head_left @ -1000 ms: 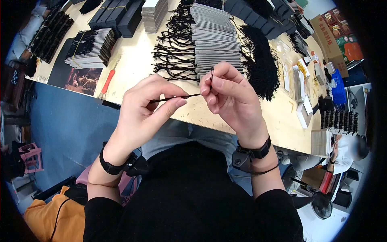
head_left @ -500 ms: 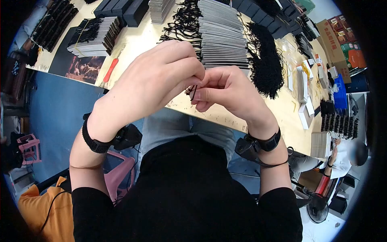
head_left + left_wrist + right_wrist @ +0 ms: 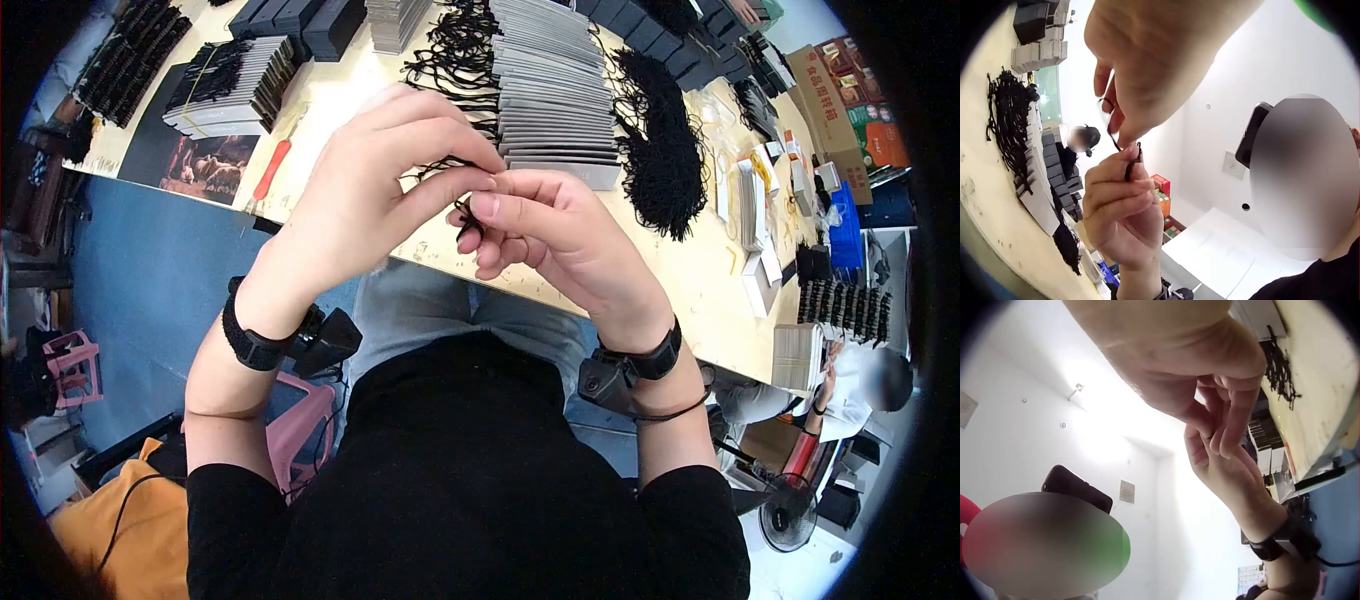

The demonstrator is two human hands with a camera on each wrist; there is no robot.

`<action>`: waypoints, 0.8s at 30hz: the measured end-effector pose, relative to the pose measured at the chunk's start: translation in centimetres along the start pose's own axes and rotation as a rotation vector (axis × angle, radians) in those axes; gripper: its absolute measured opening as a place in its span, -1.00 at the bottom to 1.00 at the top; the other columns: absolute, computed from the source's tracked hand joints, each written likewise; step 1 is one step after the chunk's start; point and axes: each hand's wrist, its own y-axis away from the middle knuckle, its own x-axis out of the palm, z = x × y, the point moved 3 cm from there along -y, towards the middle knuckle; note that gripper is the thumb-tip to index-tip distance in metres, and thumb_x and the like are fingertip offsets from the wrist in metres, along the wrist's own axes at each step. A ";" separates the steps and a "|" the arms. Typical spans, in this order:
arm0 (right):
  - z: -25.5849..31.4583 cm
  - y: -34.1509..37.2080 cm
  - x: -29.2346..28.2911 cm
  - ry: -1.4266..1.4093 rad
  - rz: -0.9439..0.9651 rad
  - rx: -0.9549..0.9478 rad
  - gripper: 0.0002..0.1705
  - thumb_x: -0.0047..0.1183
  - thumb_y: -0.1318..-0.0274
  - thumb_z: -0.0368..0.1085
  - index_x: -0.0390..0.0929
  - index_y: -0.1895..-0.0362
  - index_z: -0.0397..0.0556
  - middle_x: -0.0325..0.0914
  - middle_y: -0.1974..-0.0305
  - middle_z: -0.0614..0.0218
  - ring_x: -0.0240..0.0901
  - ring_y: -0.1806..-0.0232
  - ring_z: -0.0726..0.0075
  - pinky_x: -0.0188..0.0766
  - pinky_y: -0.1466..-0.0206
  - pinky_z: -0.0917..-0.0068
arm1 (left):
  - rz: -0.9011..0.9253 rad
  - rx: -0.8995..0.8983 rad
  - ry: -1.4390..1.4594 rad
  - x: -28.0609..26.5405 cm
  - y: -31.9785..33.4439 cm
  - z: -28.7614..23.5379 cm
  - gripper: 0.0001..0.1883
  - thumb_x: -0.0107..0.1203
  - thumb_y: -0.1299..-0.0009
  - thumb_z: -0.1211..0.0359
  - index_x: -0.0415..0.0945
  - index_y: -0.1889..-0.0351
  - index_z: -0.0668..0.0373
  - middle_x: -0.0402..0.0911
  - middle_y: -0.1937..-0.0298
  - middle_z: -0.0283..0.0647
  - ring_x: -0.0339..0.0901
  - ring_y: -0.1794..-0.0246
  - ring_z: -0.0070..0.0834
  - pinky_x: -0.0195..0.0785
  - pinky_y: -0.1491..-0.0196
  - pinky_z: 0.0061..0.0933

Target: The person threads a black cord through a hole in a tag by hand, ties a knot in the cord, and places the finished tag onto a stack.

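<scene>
"Just on the near side of the row of grey cards, what are the hands doing?"

"The left hand pinches a black cord between thumb and fingers. The right hand pinches it too, the fingertips of both close together."

"What has changed?"

"A second ago the cord ran straight between two hands set apart. Now they have come together and it curls: one strand arcs above the left thumb, and small loops show by the right thumb."

"Meaning?"

"I'd judge the work has passed from stretching the cord to looping it. Whether a knot has formed I can't tell; the fingers hide the crossing."

"And farther out?"

"On the table, loose black cords lie along the left side of the row, and a thick black bundle along its right. Well to the left of the row lies a red-handled tool, and left of that a picture sheet of sheep."
</scene>
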 end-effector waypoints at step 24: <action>0.4 -0.5 0.4 -0.101 -0.094 -0.108 -0.80 -0.01 -0.08 -0.29 0.51 0.34 -0.21 0.54 0.42 0.21 0.51 0.43 0.48 0.50 0.30 0.60 | -0.120 0.011 -0.205 -0.7 1.6 -1.8 -0.86 0.07 -0.08 0.61 0.41 0.39 0.28 0.43 0.40 -0.18 0.42 0.40 -0.34 0.29 0.36 -0.49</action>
